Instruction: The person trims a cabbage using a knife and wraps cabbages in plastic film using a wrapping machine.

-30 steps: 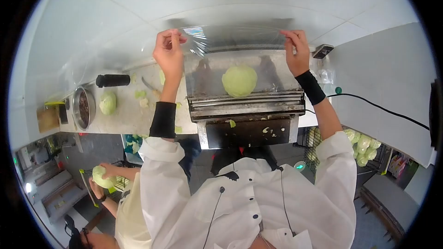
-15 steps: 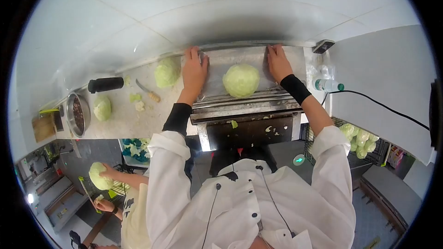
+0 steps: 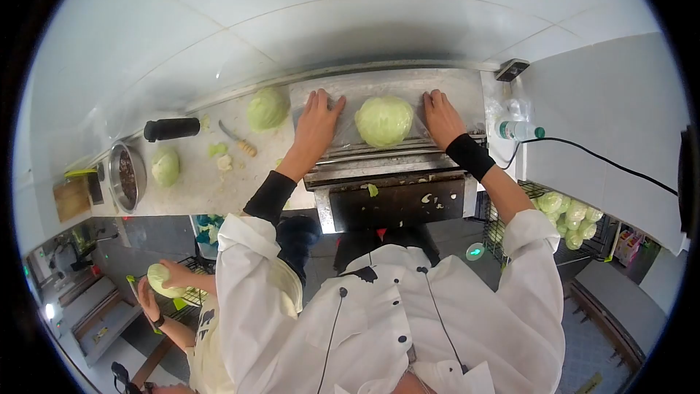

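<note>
A pale green cabbage [image 3: 383, 121] sits on the metal top of a wrapping machine [image 3: 397, 164], under shiny clear plastic film [image 3: 348, 131] that spreads to both sides. My left hand [image 3: 319, 128] lies on the film left of the cabbage, fingers stretched forward and thumb apart. On the other side, my right hand [image 3: 443, 122] rests with fingers extended at the film's right part. Neither hand touches the cabbage. Whether the fingertips pinch any film is hard to make out.
Left on the counter are two cabbages [image 3: 267, 109] [image 3: 165, 166], a wooden-handled knife [image 3: 238, 138], a black cylinder [image 3: 171, 129] and a metal bowl [image 3: 127, 176]. Rightward are a water bottle [image 3: 519, 131] and a crate of wrapped cabbages [image 3: 572, 217]. Another person's hands hold a cabbage [image 3: 162, 279] at lower left.
Both my hands have drawn back from the far edge toward me, the left also shifting right. Film now lies over the cabbage. The other person's lower hand has come up to their cabbage.
</note>
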`<state>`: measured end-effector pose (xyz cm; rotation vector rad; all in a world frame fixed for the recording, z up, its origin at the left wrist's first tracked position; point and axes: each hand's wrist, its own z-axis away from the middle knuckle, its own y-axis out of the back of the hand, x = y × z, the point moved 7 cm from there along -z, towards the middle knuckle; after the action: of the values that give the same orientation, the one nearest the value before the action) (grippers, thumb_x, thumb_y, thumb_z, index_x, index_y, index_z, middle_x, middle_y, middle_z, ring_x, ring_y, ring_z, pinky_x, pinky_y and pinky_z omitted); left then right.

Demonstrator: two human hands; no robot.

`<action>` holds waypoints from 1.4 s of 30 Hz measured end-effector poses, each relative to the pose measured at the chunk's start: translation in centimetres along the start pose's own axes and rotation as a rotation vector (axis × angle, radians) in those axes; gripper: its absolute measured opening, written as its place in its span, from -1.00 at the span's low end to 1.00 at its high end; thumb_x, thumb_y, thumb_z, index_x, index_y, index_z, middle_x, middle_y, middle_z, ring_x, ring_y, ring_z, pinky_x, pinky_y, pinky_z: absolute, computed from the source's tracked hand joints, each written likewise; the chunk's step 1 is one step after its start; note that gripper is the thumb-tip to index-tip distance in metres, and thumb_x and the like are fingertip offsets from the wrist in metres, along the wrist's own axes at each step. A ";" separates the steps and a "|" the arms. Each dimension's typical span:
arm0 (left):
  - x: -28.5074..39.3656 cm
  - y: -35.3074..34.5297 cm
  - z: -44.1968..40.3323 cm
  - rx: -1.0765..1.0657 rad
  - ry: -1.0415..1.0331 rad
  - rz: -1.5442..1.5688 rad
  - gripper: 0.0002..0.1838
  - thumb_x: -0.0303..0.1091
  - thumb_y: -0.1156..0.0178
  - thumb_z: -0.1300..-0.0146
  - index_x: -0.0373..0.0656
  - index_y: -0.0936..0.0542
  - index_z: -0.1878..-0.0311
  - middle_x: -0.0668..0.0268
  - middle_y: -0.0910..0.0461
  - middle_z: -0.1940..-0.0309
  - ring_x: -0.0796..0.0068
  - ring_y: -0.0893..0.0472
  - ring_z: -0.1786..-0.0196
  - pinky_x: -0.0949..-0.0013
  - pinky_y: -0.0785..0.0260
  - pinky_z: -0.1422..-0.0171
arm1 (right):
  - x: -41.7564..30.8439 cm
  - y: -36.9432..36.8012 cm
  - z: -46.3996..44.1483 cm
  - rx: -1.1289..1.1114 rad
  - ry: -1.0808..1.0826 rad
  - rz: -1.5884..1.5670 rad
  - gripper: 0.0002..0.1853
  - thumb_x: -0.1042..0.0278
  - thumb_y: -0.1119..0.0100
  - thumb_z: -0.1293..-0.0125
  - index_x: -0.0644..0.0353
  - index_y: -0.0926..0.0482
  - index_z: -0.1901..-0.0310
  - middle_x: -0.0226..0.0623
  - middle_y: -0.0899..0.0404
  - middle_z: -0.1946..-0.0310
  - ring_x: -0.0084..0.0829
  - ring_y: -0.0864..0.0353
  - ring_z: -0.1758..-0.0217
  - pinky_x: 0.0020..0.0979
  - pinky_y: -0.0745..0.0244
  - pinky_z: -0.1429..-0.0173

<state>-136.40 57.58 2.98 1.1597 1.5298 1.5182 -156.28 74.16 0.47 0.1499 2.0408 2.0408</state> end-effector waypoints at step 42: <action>3.2 -2.3 1.9 -0.036 -0.046 0.603 -0.81 -0.47 -0.06 -0.20 -0.31 -0.64 0.25 -0.01 -0.47 0.01 -0.08 -0.44 -0.08 0.04 -0.36 -0.17 | -2.1 -1.8 2.0 -0.074 0.215 -0.521 -0.90 0.49 -0.15 -0.19 0.32 -0.62 0.33 -0.06 -0.50 0.15 -0.08 -0.45 -0.02 -0.14 -0.38 -0.23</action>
<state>-136.11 61.46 0.88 1.7219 1.1652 1.8675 -153.56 75.52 -1.07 -0.5772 1.8545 1.8490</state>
